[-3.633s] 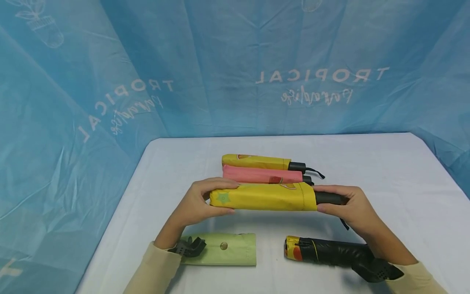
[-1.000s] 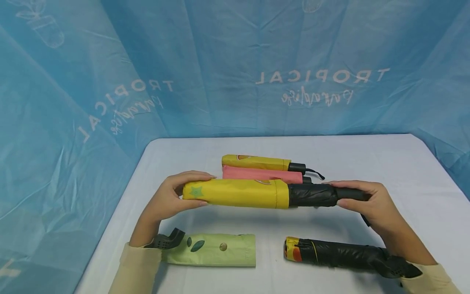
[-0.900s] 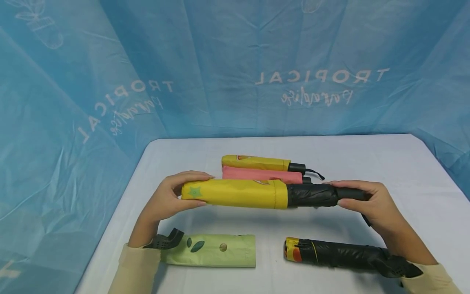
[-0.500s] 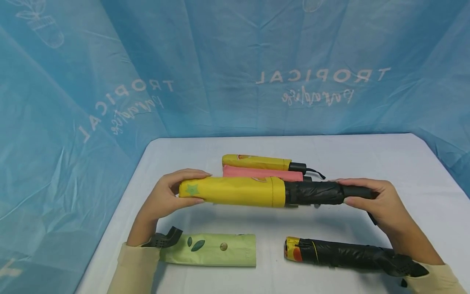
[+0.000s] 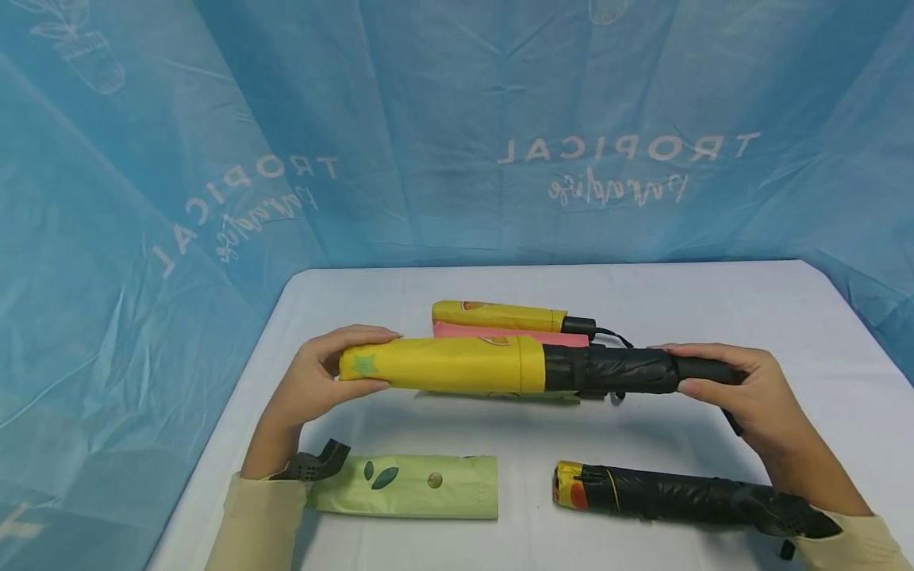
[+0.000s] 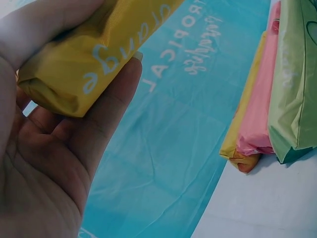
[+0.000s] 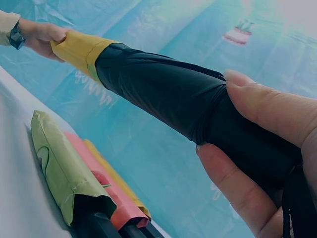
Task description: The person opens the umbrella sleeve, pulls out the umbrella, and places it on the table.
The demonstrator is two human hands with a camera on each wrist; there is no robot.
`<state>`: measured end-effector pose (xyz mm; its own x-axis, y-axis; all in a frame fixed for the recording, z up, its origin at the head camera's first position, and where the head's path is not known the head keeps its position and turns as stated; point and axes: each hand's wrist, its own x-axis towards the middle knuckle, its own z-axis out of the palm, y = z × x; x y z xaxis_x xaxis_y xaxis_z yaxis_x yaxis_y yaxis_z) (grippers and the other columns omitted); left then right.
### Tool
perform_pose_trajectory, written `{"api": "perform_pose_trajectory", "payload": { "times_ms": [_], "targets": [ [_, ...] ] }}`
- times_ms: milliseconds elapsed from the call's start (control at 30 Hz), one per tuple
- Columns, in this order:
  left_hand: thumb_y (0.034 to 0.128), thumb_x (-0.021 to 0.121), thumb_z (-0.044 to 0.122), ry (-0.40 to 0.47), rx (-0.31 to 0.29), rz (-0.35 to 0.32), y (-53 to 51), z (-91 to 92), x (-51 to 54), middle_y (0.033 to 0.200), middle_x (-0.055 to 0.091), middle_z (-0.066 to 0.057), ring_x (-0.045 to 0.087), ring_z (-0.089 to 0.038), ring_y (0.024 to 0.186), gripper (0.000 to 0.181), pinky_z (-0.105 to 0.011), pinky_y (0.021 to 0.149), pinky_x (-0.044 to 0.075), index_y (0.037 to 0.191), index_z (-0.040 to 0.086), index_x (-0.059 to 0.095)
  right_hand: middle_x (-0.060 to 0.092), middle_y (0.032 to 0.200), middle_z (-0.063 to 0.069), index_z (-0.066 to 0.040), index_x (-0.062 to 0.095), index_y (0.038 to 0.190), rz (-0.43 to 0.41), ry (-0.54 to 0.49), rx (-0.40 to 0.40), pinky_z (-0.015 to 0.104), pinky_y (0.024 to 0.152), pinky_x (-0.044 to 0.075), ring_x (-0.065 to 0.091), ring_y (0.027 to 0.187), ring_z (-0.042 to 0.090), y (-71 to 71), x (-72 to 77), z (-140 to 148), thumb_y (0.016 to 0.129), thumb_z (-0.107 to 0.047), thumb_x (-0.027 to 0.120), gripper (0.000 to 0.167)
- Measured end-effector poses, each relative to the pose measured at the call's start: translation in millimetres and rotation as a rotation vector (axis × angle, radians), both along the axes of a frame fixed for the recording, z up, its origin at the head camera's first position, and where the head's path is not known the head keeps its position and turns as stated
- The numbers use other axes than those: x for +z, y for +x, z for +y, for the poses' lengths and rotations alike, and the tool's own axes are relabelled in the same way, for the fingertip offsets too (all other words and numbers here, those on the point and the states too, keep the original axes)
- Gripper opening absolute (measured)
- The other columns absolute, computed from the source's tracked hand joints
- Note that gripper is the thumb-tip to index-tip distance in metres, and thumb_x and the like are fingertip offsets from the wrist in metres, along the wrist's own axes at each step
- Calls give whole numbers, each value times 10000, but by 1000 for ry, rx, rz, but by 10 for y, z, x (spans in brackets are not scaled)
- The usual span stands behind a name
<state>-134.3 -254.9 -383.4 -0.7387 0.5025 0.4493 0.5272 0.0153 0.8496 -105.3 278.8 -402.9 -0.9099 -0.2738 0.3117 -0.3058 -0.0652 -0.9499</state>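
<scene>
One yellow umbrella sleeve, raised at the centre of the frame, lettered "orange" in the left wrist view; its closed end, at centre left, is pinched between the thumb and fingers of the left hand. One black folding umbrella, its far part inside that sleeve, running out toward centre right; its handle is held between the thumb and fingers of the right hand. Change noted: 3.6 seconds ago the sleeve reached the handle; now a long stretch of black canopy lies bare between them, and the hands stand farther apart. Judged meaning: the sleeve is partway off, the two pieces not yet separate. Behind, upper middle of the table: one yellow-sleeved umbrella, one pink-sleeved umbrella and one green-sleeved umbrella, mostly hidden by the raised sleeve in the head view. Lower left: one flat green sleeve, leaf print. Lower right: one furled black umbrella, yellow at one end. Ground: white table; blue printed curtain beyond.
</scene>
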Motion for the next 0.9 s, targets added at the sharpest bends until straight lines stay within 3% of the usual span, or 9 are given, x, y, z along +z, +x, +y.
{"api": "perform_pose_trajectory", "payload": {
  "times_ms": [467, 900],
  "targets": [
    [771, 740, -253, 32, 8, -22, 11, -81, 2, 1353, 589, -246, 616, -301, 1132, 608, -330, 856, 588, 1343, -112, 589, 697, 1289, 108, 204, 585, 1277, 30, -15, 3, 268, 833, 586, 672, 1172, 195, -15, 11, 58, 862, 295, 580, 425],
    [780, 739, -244, 29, 16, -39, -10, -110, -6, 1348, 588, -250, 613, -310, 1139, 595, -336, 858, 588, 1340, -106, 594, 712, 1262, 82, 206, 589, 1269, 7, -33, -15, 269, 815, 590, 684, 1144, 178, -22, -36, 134, 862, 299, 574, 418]
  ]
}}
